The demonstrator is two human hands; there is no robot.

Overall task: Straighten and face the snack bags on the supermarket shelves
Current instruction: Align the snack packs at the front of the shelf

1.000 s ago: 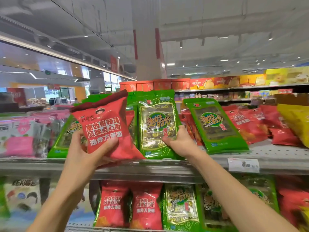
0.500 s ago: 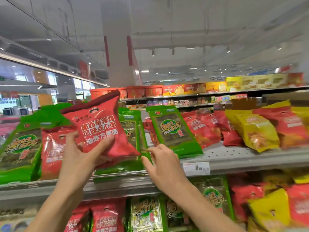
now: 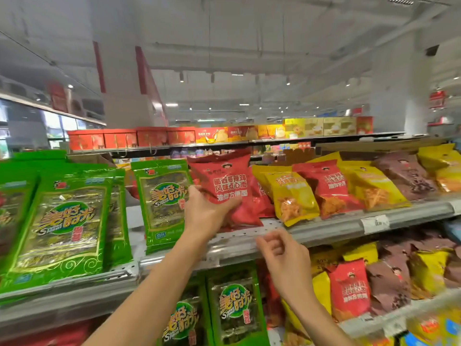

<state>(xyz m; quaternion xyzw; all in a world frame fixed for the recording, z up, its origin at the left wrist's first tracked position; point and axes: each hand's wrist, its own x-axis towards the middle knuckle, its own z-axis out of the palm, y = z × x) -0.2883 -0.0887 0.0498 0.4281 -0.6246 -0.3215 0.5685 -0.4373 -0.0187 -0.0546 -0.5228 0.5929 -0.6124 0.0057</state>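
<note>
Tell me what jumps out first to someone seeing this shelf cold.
The left hand grips a red snack bag at mid-shelf, between a green seaweed pack and a yellow snack bag. Big green seaweed packs fill the near left. The right hand hovers, holding nothing, in front of the metal shelf edge.

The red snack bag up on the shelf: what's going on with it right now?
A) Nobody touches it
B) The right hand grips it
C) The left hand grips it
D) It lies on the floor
C: the left hand has its fingers and thumb curled round the lower part of the red snack bag, while the right hand hangs below the shelf edge holding nothing.
</note>
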